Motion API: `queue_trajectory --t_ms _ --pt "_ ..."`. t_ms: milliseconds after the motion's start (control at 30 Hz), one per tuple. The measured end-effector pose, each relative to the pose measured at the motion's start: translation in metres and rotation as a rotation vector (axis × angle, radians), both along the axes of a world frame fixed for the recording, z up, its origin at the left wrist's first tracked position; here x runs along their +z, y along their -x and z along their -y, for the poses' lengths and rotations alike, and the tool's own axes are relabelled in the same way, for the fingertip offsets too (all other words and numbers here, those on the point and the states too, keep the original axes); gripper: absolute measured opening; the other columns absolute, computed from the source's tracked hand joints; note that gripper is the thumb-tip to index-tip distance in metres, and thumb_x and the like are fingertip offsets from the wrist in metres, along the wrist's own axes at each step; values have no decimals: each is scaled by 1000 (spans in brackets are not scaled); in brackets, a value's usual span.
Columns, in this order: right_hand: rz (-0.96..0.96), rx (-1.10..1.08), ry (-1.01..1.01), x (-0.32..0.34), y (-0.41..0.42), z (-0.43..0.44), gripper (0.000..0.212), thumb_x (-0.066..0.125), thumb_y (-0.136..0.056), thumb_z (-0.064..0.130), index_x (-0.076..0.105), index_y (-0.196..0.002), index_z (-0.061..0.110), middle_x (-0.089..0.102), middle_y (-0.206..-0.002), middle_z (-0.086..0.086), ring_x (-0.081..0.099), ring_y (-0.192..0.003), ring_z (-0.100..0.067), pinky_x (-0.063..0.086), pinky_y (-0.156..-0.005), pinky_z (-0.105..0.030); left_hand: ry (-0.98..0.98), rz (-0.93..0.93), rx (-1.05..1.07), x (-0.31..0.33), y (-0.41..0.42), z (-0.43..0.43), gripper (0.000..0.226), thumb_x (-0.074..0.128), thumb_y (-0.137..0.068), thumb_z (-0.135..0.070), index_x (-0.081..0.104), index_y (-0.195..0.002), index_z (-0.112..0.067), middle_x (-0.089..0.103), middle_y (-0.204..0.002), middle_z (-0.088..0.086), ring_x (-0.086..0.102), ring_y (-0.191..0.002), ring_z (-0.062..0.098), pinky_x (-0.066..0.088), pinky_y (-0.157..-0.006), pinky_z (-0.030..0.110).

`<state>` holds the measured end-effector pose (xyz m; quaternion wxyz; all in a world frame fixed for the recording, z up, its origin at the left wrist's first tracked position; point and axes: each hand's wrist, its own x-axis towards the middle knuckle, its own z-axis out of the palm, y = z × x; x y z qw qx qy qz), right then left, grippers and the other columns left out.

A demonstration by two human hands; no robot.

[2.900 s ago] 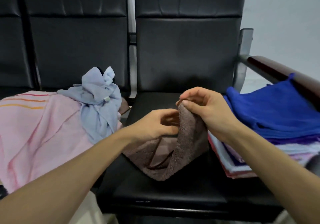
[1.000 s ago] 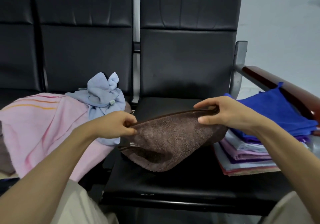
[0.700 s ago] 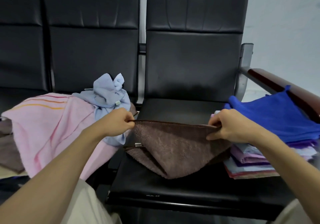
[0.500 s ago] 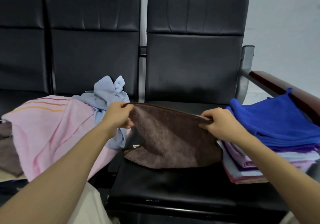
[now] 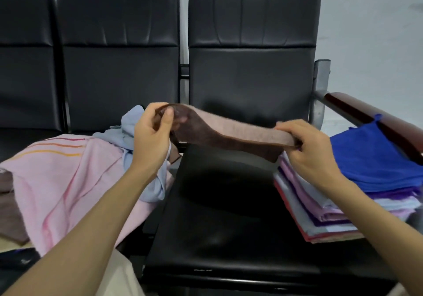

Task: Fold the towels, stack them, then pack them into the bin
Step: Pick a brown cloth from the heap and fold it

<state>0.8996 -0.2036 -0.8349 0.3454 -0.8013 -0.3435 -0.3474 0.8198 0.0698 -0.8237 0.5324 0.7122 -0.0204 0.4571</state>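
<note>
Folding step: left hand (image 5: 150, 140) and right hand (image 5: 313, 151) each kept a pinching grip on one end of the brown towel (image 5: 238, 130), stretched taut above the black seat (image 5: 229, 215). Next move, likely: doubling it, then laying it on the folded stack (image 5: 320, 213) at right.

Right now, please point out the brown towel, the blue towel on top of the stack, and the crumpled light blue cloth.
brown towel (image 5: 229, 133): head view, its stretched middle span.
blue towel (image 5: 370, 158): head view, its flat top face.
light blue cloth (image 5: 123, 133): head view, its bunched upper part.
</note>
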Motion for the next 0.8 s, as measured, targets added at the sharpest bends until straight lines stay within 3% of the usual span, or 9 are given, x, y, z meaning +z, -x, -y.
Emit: queue_trajectory --t_ms 100,167,233,300,367,467,600,700,800 --pt "-89 165 348 -11 18 12 16 61 -74 1 67 -77 15 61 -73 10 53 -71 -3 37 -68 -9 -284 -223 72 -12 19 -22 12 53 -97 -13 62 -93 -19 63 -78 -13 59 -73 -6 42 -70 7" --pt "-202 230 648 -22 28 13 17 61 -84 14 57 -67 16 51 -61 11 45 -63 -8 31 -67 -6 -455 -422 109 -26 26 -33 12 57 -94 -16 64 -89 -25 67 -79 -10 60 -76 1 44 -75 14" --pt "-431 310 899 -38 40 10 27 59 -92 26 53 -68 16 48 -58 8 40 -59 -7 30 -65 -6 -468 -613 25 -39 29 -40 10 55 -95 -17 62 -89 -19 66 -80 -4 60 -76 10 43 -77 21" --pt "-541 365 1029 -51 46 8 30 56 -94 34 54 -71 15 45 -54 11 40 -54 -2 28 -60 -12 -450 -787 -92 -50 31 -45 12 51 -97 -19 61 -90 -15 64 -84 1 59 -79 17 43 -74 26" --pt "-597 362 1093 -53 46 5 36 56 -94 40 52 -68 15 43 -53 10 43 -52 -1 28 -58 -14 -462 -899 -122 -61 32 -51 14 49 -98 -23 59 -90 -20 62 -86 -5 56 -82 11 41 -70 23" --pt "-672 281 1050 -47 38 3 44 56 -93 41 40 -58 19 38 -54 4 42 -50 -2 32 -54 -11 -420 -906 -72 -78 24 -54 15 50 -98 -25 60 -88 -19 62 -84 -3 56 -81 14 40 -67 27" --pt "-645 187 801 -58 22 -14 35 58 -92 36 49 -60 25 49 -58 9 45 -54 -4 33 -57 -16 -376 -848 32 -95 5 -50 18 51 -97 -24 63 -98 -11 66 -94 4 60 -91 22 41 -79 34" --pt "-648 -10 592 -76 3 -26 37 60 -91 33 45 -58 28 49 -59 13 50 -65 -11 33 -63 -22 -323 -798 104 -103 -10 -45 16 48 -98 -21 60 -103 -12 65 -99 2 57 -94 20 35 -76 28" --pt "-752 -216 510 -95 -16 -33 37 62 -89 34 47 -57 24 53 -63 6 56 -74 -18 35 -65 -24 -336 -802 162 -113 -26 -42 17 47 -99 -22 59 -106 -12 65 -106 8 57 -99 26 35 -78 28"
